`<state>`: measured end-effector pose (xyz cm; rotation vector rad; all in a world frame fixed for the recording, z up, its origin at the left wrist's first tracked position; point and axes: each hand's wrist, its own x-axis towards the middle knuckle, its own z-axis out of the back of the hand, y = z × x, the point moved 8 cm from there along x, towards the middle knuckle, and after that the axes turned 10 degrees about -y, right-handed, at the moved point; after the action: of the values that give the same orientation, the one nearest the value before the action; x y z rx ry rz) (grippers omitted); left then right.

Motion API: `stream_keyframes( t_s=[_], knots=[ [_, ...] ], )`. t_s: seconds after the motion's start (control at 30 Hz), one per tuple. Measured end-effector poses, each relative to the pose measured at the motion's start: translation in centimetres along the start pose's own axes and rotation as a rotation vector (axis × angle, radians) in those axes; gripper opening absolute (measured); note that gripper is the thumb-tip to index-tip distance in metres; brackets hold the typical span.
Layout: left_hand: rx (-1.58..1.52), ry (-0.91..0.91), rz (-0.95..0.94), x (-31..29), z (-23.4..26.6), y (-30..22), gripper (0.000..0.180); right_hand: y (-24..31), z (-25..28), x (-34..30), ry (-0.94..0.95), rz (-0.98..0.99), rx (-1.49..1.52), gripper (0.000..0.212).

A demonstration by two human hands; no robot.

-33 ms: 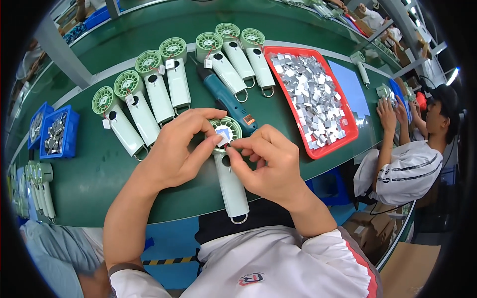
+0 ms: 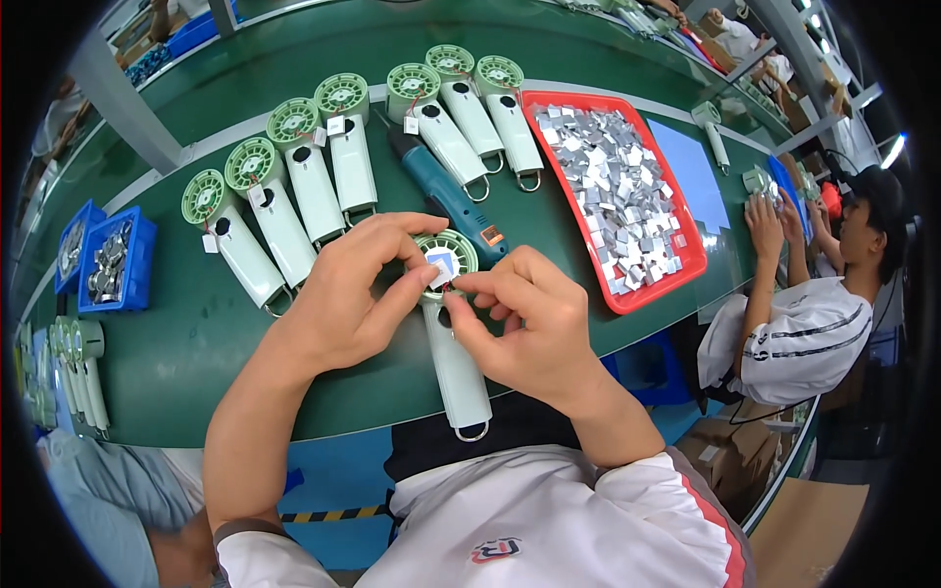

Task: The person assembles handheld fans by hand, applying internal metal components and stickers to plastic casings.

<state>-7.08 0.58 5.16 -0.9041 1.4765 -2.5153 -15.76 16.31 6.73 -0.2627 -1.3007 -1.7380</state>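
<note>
Left of the red plastic tray (image 2: 698, 257): steadies the pale-green, round-headed plastic fan (image 2: 445, 345) with curled left hand (image 2: 345, 289), pinches at thin red wires (image 2: 447, 288) with right hand (image 2: 537, 318). Probably light, stiff; best held by handle (image 2: 462, 394).

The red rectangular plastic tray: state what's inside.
Many small, flat silver and white pieces lie heaped in the tray; lower layers and the covered floor cannot be seen.

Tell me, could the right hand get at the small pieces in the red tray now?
Probably yes: the small pieces lie in the open red tray on that side, and nothing seems to stand between it and the right hand. That hand is busy at the small fan, though.
</note>
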Motion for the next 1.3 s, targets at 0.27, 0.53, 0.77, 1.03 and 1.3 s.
stream_keyframes(
  t_s=[0.27,0.53,0.77,1.03,1.3],
  knots=[
    [0.005,0.007,-0.001,-0.2,-0.1,0.3,0.01,0.3,-0.9,-0.9,0.013,-0.031,-0.038,0.021],
    [0.001,-0.015,0.007,-0.3,-0.1,0.3,0.008,0.4,-1.0,-1.3,0.022,0.021,-0.03,0.018],
    [0.008,0.0,0.026,-0.3,-0.3,0.1,0.009,-1.5,-1.2,-1.0,0.087,-0.162,0.148,0.017],
    [0.044,-0.001,-0.02,-0.4,-0.3,-0.3,0.007,-2.0,-1.5,-1.3,0.029,-0.255,0.154,0.015],
    [0.064,0.0,-0.014,-0.6,-0.4,-0.6,0.008,-1.6,-1.5,-1.0,0.055,-0.302,0.015,0.016]
  ],
)
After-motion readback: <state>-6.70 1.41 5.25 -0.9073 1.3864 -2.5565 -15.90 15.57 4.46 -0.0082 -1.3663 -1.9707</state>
